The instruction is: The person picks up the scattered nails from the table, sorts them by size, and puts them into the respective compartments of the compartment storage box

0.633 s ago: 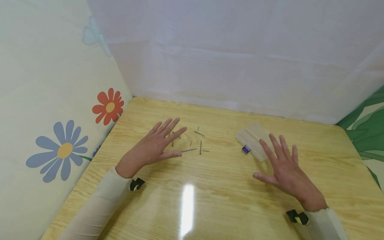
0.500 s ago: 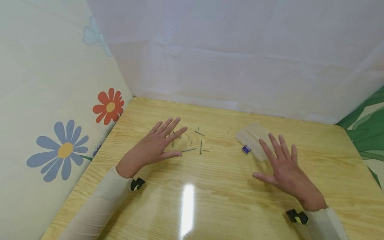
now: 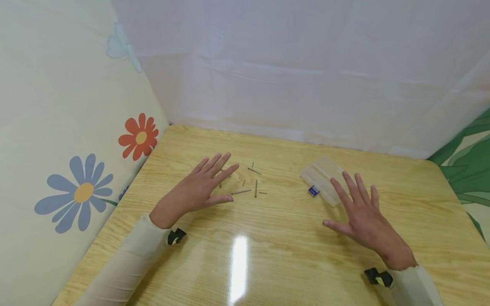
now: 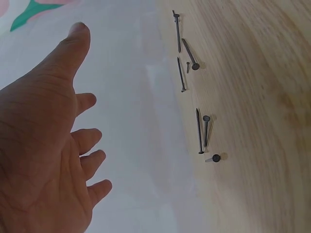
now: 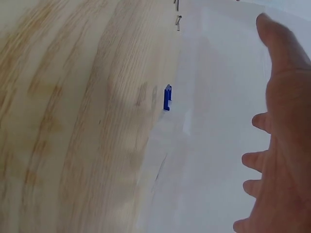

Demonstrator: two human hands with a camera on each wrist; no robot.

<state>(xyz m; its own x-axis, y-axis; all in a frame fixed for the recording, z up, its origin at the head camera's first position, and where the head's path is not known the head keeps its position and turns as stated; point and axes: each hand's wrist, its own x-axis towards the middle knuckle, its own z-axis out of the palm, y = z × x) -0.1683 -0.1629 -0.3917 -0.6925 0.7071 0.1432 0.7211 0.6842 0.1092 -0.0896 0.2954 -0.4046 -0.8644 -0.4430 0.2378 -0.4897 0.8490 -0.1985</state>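
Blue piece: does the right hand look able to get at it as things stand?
Probably yes: the right hand is near and empty, and nothing visible stands between its thumb and the blue piece.

Some nails (image 3: 220, 185) part-hidden behind left fingers (image 3: 226, 171); blue item (image 3: 314, 191) (tiny) unidentifiable.

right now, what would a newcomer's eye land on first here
The bare left hand, spread beside dark metal nails on the yellow wooden tabletop, likely strikes first, with the right hand beside a flat translucent sheet and a small blue object. A large blue flower stands out on the pale left wall.
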